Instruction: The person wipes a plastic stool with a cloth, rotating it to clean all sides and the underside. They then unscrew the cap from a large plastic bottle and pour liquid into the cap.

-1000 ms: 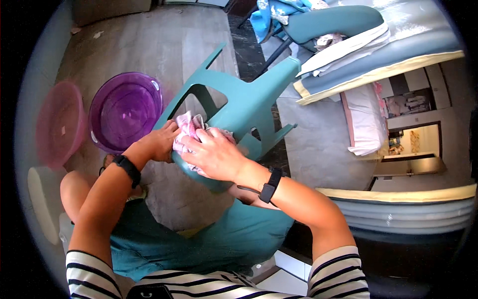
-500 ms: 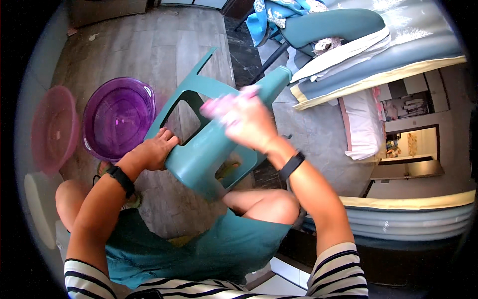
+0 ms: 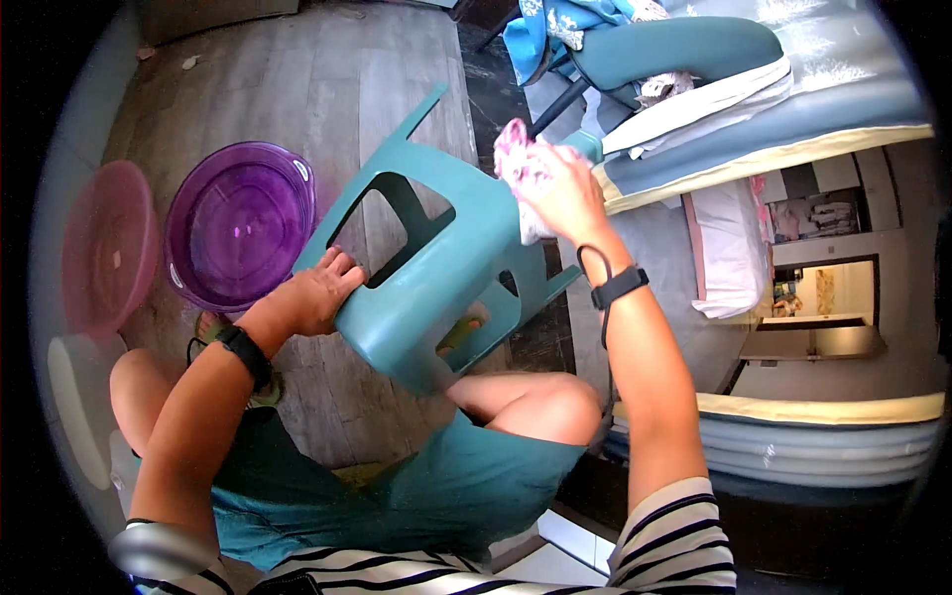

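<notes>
A teal plastic stool [image 3: 428,268] lies tilted on its side before my knees, its legs pointing away and cut-out openings showing in its sides. My left hand [image 3: 315,291] is closed over the stool's near left edge, beside one opening. In my right hand [image 3: 567,196] is a bunched pink and white cloth [image 3: 528,178], pressed against the stool's far right leg. My fingers wrap round the cloth and cover part of that leg.
To the left on the wood-look floor [image 3: 327,74] stands a purple basin [image 3: 238,228], with a translucent pink basin [image 3: 111,248] leaning by the wall. A teal chair [image 3: 684,52] draped with fabric is close beyond the stool's far leg. A large mirror-like panel fills the right side.
My right hand has slid the cloth from the middle of the stool's side away and to the right, onto the far leg. My left hand keeps its hold on the near edge.
</notes>
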`<state>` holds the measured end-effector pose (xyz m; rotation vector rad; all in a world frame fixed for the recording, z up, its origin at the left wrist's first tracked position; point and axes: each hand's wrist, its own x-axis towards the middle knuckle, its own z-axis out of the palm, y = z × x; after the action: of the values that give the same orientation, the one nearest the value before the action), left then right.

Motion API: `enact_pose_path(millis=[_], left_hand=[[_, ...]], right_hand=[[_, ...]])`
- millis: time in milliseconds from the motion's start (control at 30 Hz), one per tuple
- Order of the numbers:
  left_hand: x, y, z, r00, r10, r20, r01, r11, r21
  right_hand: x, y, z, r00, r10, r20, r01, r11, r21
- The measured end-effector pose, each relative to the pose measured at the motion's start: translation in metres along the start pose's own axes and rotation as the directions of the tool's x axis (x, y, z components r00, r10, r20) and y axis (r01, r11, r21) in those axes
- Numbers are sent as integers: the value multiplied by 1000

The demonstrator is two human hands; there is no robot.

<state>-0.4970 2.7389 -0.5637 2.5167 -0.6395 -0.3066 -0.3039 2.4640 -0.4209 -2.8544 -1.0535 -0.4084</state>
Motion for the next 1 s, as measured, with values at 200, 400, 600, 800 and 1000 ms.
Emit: enact_pose_path(millis=[200,400,600,800,1000], left_hand=[[-5,-6,-1,999,-29,15,30,998,-59],[-13,-15,9,976,112,-185,-129,988,-84],[-5,-2,-4,1000,13,-8,-13,1000,4],[-8,-9,1,999,-33,0,33,995,-98],[-18,-25,0,1000,18,-25,-21,995,-99]], right_hand=[[-53,-106,10,902,-420,102,346,843,411],[-61,-128,2,803,-585,113,476,745,467],[-9,-13,-4,985,171,-3,-161,934,320],[6,60,6,810,585,39,-493,643,586],[-44,36,5,750,397,529,-570,-17,821]])
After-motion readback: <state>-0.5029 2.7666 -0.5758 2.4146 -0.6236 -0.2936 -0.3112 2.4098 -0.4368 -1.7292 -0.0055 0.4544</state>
